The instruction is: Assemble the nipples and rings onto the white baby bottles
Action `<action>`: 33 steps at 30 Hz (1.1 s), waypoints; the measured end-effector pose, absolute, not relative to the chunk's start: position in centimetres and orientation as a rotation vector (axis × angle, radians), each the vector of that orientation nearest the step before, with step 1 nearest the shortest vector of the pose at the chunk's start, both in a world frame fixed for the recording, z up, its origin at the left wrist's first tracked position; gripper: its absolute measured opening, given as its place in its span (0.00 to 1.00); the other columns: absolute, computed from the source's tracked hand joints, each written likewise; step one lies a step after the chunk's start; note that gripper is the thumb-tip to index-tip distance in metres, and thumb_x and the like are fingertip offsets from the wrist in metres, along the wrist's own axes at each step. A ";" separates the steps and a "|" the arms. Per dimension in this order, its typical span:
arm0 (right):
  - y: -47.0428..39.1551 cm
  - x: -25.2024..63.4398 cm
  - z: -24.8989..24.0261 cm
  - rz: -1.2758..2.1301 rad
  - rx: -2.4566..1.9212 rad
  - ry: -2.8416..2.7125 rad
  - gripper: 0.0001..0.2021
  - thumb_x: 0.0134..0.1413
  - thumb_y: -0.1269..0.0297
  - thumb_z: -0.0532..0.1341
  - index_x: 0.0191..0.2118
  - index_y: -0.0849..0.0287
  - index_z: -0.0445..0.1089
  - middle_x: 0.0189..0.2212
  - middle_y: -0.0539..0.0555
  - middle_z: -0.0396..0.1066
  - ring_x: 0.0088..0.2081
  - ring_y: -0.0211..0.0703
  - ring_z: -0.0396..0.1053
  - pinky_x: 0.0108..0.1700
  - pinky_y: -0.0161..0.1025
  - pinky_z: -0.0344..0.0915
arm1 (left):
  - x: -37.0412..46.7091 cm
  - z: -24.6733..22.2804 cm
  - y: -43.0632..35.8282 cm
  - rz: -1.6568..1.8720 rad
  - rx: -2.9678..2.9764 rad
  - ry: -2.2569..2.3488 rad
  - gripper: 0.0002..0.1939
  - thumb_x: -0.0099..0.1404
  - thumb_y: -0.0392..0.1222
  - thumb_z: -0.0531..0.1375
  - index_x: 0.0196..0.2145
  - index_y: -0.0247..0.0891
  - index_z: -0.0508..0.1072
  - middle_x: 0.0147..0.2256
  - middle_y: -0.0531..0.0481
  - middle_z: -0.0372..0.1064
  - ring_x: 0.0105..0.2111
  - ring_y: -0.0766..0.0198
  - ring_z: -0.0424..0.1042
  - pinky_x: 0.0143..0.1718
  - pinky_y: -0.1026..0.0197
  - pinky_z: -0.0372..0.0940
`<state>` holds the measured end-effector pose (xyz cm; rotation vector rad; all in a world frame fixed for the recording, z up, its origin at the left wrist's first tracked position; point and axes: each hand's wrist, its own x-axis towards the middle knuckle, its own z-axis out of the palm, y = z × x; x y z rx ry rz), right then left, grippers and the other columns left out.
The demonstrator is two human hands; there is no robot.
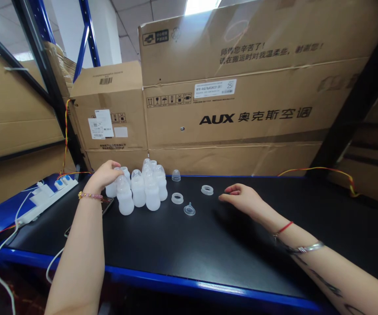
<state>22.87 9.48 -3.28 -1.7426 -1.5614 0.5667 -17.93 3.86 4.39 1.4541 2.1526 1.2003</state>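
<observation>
On the left of the black tabletop stand several frosted baby bottles [138, 192] with clear dome caps, packed close together. My left hand [107, 174] is at the back left of this group, its fingers closed around the top of a baby bottle [111, 189]; part of the grip is hidden. To the right lie a loose dome cap [176, 176], a clear collar ring [177, 198] and a silicone nipple [189, 210] with its tip up. Beside a second collar ring [207, 190], my right hand [241, 197] hovers open, fingers slightly apart and holding nothing.
Behind the black tabletop [162, 245] stand large cardboard sheets [257, 144]. A power strip [47, 201] with plugs and white cables lies at the left. A dark phone-like object [107, 204] is partly hidden by my left forearm. Blue edging [175, 282] runs along the front.
</observation>
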 end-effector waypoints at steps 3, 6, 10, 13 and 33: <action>9.4 22.6 -3.6 0.671 -1.719 -1.552 0.11 0.35 0.64 0.67 0.29 0.58 0.69 0.25 0.55 0.73 0.28 0.44 0.69 0.30 0.39 0.63 | -17.7 4.6 3.8 1.160 1.435 2.079 0.19 0.46 0.39 0.63 0.39 0.36 0.72 0.31 0.50 0.72 0.30 0.63 0.70 0.31 0.63 0.61; 9.3 22.3 -3.9 0.747 -1.693 -1.562 0.09 0.35 0.65 0.66 0.27 0.58 0.67 0.21 0.53 0.71 0.25 0.42 0.66 0.28 0.38 0.60 | -17.3 4.9 3.6 1.168 1.428 2.061 0.17 0.47 0.42 0.63 0.38 0.37 0.73 0.33 0.49 0.73 0.33 0.62 0.70 0.30 0.64 0.61; 9.4 22.3 -4.2 0.766 -1.686 -1.577 0.08 0.35 0.64 0.66 0.25 0.58 0.68 0.20 0.51 0.69 0.24 0.40 0.65 0.27 0.37 0.60 | -17.0 5.1 3.6 1.196 1.372 2.029 0.16 0.50 0.46 0.63 0.36 0.36 0.74 0.33 0.48 0.73 0.34 0.61 0.70 0.28 0.65 0.60; 9.6 22.5 -4.7 0.738 -1.684 -1.576 0.08 0.34 0.64 0.67 0.25 0.58 0.69 0.21 0.52 0.70 0.24 0.40 0.65 0.27 0.37 0.60 | -17.4 5.0 3.8 1.242 1.334 1.970 0.17 0.50 0.48 0.63 0.37 0.37 0.75 0.34 0.47 0.74 0.35 0.61 0.71 0.29 0.64 0.61; 10.5 23.0 -6.1 0.527 -1.796 -1.634 0.12 0.36 0.62 0.67 0.31 0.58 0.71 0.27 0.54 0.74 0.28 0.42 0.70 0.31 0.36 0.63 | -15.5 9.4 10.7 0.590 1.789 2.391 0.09 0.39 0.38 0.68 0.22 0.37 0.74 0.24 0.43 0.73 0.36 0.46 0.74 0.37 0.55 0.65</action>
